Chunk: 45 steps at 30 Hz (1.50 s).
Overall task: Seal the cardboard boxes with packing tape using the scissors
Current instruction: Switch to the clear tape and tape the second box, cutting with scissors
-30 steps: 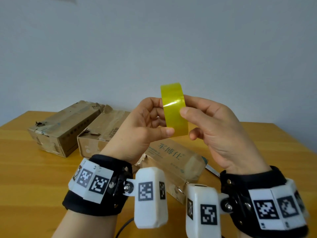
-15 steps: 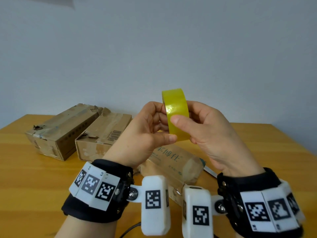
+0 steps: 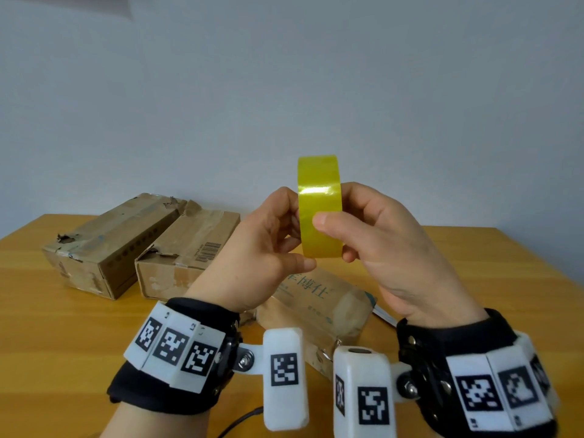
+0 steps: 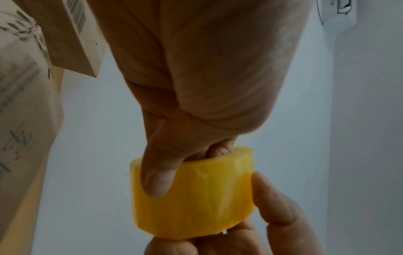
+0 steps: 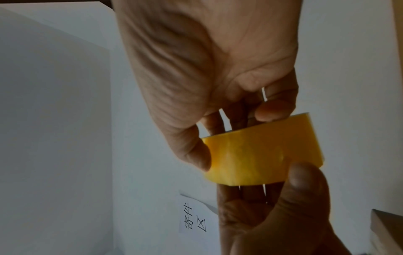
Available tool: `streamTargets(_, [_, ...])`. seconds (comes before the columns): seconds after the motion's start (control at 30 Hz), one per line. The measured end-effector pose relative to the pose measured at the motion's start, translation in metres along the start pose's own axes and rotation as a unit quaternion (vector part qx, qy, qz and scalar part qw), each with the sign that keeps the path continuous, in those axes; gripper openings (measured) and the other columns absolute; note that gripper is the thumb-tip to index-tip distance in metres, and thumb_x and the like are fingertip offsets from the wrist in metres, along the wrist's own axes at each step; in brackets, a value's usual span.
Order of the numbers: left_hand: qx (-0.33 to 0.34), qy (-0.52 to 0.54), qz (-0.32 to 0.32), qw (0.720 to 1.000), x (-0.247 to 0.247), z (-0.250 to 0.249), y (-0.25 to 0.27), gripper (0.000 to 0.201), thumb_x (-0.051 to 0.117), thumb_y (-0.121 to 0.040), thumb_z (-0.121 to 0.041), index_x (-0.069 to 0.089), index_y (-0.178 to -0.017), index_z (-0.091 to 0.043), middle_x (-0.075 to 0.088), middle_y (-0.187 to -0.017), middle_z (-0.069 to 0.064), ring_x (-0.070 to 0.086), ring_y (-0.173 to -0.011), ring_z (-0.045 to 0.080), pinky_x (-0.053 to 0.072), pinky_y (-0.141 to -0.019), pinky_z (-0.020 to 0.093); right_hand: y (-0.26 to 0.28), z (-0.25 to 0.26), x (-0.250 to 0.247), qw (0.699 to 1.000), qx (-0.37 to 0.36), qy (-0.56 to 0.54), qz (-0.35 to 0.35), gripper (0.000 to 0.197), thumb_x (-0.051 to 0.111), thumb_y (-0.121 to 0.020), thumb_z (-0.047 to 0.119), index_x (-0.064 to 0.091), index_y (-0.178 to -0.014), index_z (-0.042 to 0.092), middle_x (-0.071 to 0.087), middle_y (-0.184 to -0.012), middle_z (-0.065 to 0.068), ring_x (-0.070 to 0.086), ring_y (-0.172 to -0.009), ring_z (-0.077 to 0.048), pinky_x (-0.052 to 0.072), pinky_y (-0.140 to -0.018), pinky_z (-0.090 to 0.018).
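A roll of yellow packing tape [image 3: 319, 207] is held upright in the air above the table, its outer face toward me. My left hand [image 3: 294, 238] grips its left side, with fingers in the core and the thumb [image 4: 157, 176] on the outer face. My right hand [image 3: 335, 229] grips the right side, and its thumb lies across the face of the tape roll [image 5: 257, 155]. Three worn cardboard boxes lie on the table: one far left [image 3: 107, 245], one beside it [image 3: 186, 248], and a printed one [image 3: 316, 298] under my hands. A thin metal tip [image 3: 384, 316], perhaps the scissors, shows beside the printed box.
The wooden table [image 3: 47, 327] has bare surface at the front left and to the right of the boxes. A plain pale wall stands behind it. A paper sign with printed characters [image 5: 194, 217] hangs on the wall.
My right thumb has slid leftward across the outer face of the roll. The roll has turned from a slight tilt to upright. Both hands still hold it at the same height.
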<state>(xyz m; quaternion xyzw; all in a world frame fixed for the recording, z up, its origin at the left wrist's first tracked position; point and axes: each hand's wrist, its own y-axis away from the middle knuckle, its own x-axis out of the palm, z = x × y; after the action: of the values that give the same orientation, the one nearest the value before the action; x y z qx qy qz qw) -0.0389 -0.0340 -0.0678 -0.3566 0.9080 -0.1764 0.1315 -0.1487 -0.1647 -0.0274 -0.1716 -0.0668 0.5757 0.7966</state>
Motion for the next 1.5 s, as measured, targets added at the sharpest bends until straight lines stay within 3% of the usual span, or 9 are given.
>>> streamTargets(0.2, [-0.009,-0.019,0.005,1.0,0.004,0.0,0.0,0.051,0.071,-0.066,0.011,0.047,-0.109,0.0,0.052,-0.105,0.034,0.054,-0.099,0.052,0.048,-0.089,0.065,-0.004,-0.002,0.006,0.998,0.0,0.023,-0.065,0.025,0.062,-0.097,0.03,0.068,-0.076,0.017,0.062,-0.064,0.008,0.054,-0.054,-0.001,0.041,-0.047,-0.013])
streamTargets(0.47, [-0.023,-0.003,0.012,1.0,0.004,0.0,0.002,0.05,0.071,-0.068,0.011,0.045,-0.11,0.001,0.054,-0.107,0.036,0.055,-0.1,0.052,0.053,-0.086,0.053,-0.005,-0.007,0.003,0.998,0.017,0.038,-0.037,0.016,0.061,-0.098,0.025,0.073,-0.099,0.015,0.075,-0.083,0.001,0.063,-0.062,-0.002,0.043,-0.05,-0.011])
streamTargets(0.7, [-0.028,0.009,0.005,1.0,0.001,0.001,0.002,0.051,0.071,-0.069,0.008,0.045,-0.112,-0.001,0.055,-0.114,0.036,0.055,-0.107,0.052,0.053,-0.088,0.049,-0.006,-0.01,-0.002,0.995,0.013,0.093,0.018,0.02,0.063,-0.097,0.025,0.07,-0.116,0.025,0.076,-0.1,0.004,0.067,-0.083,-0.003,0.045,-0.067,-0.015])
streamTargets(0.87, [-0.026,0.001,-0.014,1.0,-0.002,0.0,0.001,0.053,0.072,-0.068,0.008,0.049,-0.114,-0.005,0.058,-0.117,0.032,0.059,-0.112,0.046,0.048,-0.095,0.062,-0.004,-0.011,-0.002,0.992,-0.007,0.113,0.061,0.037,0.064,-0.091,0.024,0.063,-0.128,0.028,0.073,-0.115,0.008,0.067,-0.109,-0.009,0.051,-0.099,-0.037])
streamTargets(0.97, [-0.017,-0.012,-0.019,1.0,-0.004,-0.001,0.001,0.057,0.071,-0.067,0.008,0.053,-0.119,-0.01,0.059,-0.117,0.028,0.059,-0.113,0.042,0.047,-0.094,0.064,-0.004,-0.01,0.001,0.991,-0.02,0.116,0.064,0.039,0.065,-0.087,0.024,0.063,-0.125,0.03,0.072,-0.115,0.008,0.065,-0.112,-0.01,0.05,-0.103,-0.043])
streamTargets(1.1, [-0.009,-0.02,-0.01,1.0,-0.005,-0.004,0.002,0.059,0.071,-0.068,0.008,0.053,-0.12,-0.011,0.06,-0.117,0.026,0.059,-0.114,0.04,0.047,-0.095,0.063,-0.004,-0.011,0.001,0.991,-0.028,0.113,0.062,0.031,0.066,-0.093,0.017,0.064,-0.121,0.029,0.073,-0.111,0.008,0.066,-0.106,-0.006,0.053,-0.096,-0.033])
streamTargets(1.23, [-0.004,-0.042,-0.007,0.999,-0.004,-0.006,0.003,0.053,0.071,-0.067,0.007,0.053,-0.115,-0.009,0.06,-0.111,0.027,0.061,-0.105,0.041,0.05,-0.091,0.06,-0.003,-0.01,0.001,0.996,-0.022,0.07,0.041,0.02,0.062,-0.096,0.014,0.067,-0.112,0.023,0.074,-0.094,0.01,0.064,-0.076,0.006,0.046,-0.062,-0.009])
streamTargets(1.33, [0.002,-0.064,0.002,0.998,-0.003,-0.007,0.004,0.049,0.072,-0.067,0.005,0.052,-0.11,-0.008,0.057,-0.106,0.028,0.058,-0.1,0.046,0.049,-0.088,0.062,-0.004,-0.009,0.003,0.999,-0.005,0.043,0.002,0.012,0.058,-0.099,0.021,0.069,-0.101,0.017,0.07,-0.083,0.007,0.062,-0.067,0.002,0.044,-0.053,-0.01])
streamTargets(1.5, [0.006,-0.129,0.021,0.991,0.003,-0.009,0.003,0.044,0.073,-0.07,0.007,0.052,-0.103,-0.012,0.061,-0.096,0.014,0.061,-0.094,0.035,0.052,-0.088,0.056,-0.01,-0.011,0.005,0.997,0.006,0.034,-0.072,0.041,0.055,-0.1,0.045,0.065,-0.085,0.008,0.059,-0.072,-0.004,0.053,-0.061,-0.01,0.04,-0.049,-0.019])
